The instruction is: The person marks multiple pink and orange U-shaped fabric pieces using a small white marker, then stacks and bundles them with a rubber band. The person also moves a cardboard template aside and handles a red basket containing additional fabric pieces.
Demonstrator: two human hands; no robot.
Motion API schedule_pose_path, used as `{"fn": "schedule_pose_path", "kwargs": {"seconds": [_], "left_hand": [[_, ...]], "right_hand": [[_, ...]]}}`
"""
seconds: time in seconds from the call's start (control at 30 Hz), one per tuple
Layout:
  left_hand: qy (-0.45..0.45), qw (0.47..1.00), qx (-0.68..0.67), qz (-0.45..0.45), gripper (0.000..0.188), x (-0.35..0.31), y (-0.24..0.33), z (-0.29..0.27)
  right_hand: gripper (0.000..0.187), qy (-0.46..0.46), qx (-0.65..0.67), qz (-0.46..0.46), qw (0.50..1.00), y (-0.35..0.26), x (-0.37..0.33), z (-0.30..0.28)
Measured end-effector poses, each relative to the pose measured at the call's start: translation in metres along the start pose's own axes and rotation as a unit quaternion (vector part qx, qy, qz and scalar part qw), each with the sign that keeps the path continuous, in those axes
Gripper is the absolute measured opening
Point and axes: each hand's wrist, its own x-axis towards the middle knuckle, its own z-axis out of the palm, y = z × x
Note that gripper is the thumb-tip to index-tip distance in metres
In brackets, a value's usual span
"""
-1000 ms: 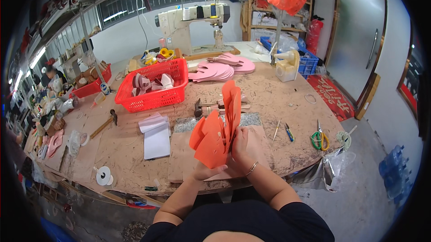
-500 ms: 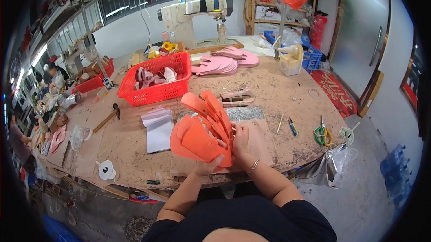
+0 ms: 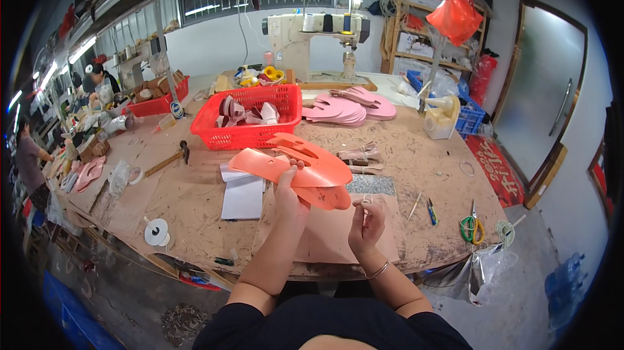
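Observation:
Coral-orange cut shoe-upper pieces (image 3: pixel 315 169), curved and stacked, hang above the table's near middle. My left hand (image 3: pixel 290 197) grips them from below, its fingers coming up through the gap between the pieces. To the right of the stack, apart from it, is my right hand (image 3: pixel 366 228), fingers curled in and a bracelet on its wrist. Something small and pale shows at its fingertips, too small to name. Beneath both hands lies a pinkish-tan sheet (image 3: pixel 325 239). Behind it a grey speckled slab (image 3: pixel 372 185) is partly covered.
A red basket (image 3: pixel 247 139) holds maroon and white pieces. Pink cut pieces (image 3: pixel 341 111) lie beside it, before a sewing machine (image 3: pixel 286 35). Around my hands are a notebook (image 3: pixel 242 200), hammer (image 3: pixel 166 161), spool (image 3: pixel 156 232), tied strips (image 3: pixel 361 153), cutter (image 3: pixel 431 212) and scissors (image 3: pixel 472 225).
The orange stack has moved up and away from me and tipped from upright to nearly flat. My right hand has let go of it and drawn off to the right.

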Motion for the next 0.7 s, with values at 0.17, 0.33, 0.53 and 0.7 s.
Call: {"fn": "schedule_pose_path", "kwargs": {"seconds": [0.17, 0.33, 0.53, 0.7], "left_hand": [[0.027, 0.999, 0.008, 0.017, 0.016, -0.002, -0.005, 0.002], [0.037, 0.996, -0.038, -0.065, 0.015, 0.001, 0.005, -0.002], [0.043, 0.994, -0.07, -0.064, 0.02, 0.023, 0.002, -0.033], [0.007, 0.993, -0.043, -0.106, 0.026, 0.029, -0.005, -0.05]], "right_hand": [[0.031, -0.133, -0.106, -0.101, 0.98, -0.019, 0.023, 0.011], [0.025, -0.2, -0.121, -0.122, 0.965, -0.001, 0.028, 0.001], [0.02, -0.227, 0.007, 0.105, 0.968, 0.021, 0.008, -0.035], [0.023, -0.183, -0.062, 0.133, 0.972, 0.029, -0.007, -0.043]]}}
